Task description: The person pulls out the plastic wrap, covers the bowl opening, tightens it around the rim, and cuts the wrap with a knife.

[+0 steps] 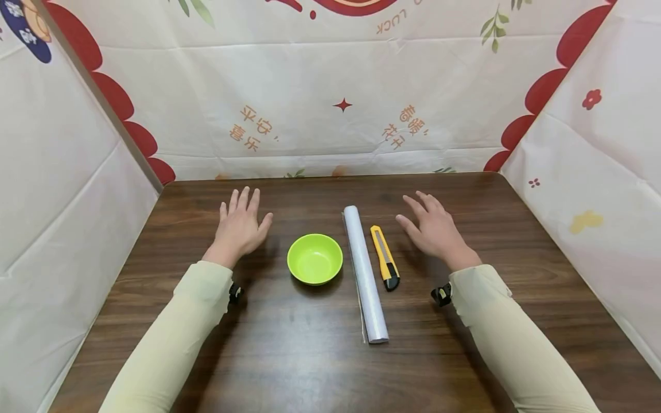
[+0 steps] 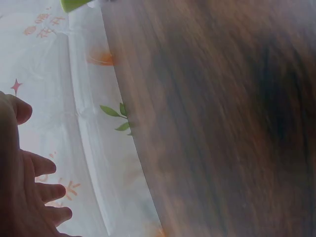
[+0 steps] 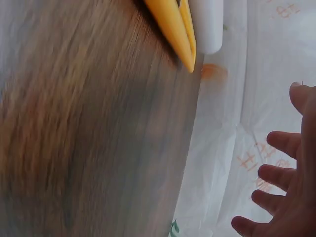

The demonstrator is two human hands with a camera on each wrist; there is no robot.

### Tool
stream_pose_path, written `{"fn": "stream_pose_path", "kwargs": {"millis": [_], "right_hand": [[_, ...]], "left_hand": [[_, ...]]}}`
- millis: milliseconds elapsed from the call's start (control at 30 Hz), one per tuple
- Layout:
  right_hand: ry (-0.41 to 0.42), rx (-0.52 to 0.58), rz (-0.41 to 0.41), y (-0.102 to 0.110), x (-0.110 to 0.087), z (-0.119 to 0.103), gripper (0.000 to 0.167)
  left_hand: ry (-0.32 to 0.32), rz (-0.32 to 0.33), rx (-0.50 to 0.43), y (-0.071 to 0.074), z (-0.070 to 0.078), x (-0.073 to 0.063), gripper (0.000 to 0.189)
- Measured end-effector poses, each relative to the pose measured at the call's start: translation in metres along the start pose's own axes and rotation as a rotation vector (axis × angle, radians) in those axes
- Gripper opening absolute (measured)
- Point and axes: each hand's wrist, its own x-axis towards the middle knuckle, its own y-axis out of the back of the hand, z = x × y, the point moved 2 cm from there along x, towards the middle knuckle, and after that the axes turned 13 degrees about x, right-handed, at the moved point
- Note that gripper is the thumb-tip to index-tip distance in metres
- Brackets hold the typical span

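Observation:
A lime-green bowl [image 1: 315,260] sits near the middle of the table. To its right lies a long white roll of film or sheet [image 1: 365,275], and beside that a yellow utility knife [image 1: 384,255] with a black end. My left hand [image 1: 239,229] is left of the bowl, fingers spread, holding nothing. My right hand [image 1: 434,229] is to the right of the knife, its fingers extended and apart from it. In the right wrist view, the knife [image 3: 173,29] and the roll's end [image 3: 207,27] show at the top. Only a corner of the bowl [image 2: 73,4] enters the left wrist view.
The dark wood-grain table [image 1: 289,367] has its far edge against a white printed cloth [image 1: 320,74]. Cloth panels also stand along the left [image 1: 57,189] and right [image 1: 599,172] sides. A small black device [image 1: 441,295] is strapped at the right wrist.

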Motion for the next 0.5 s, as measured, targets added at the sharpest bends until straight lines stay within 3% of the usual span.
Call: {"fn": "stream_pose_path", "kwargs": {"millis": [167,500], "right_hand": [[0.01,0.02,-0.02,-0.005,-0.006,-0.01,0.069],[0.093,0.004,-0.031,-0.017,-0.019,-0.043,0.059]], "left_hand": [[-0.021,0.028,-0.054,0.0,0.007,-0.003,0.068],[-0.045,0.004,-0.096,0.0,0.023,-0.012,0.066]]}}
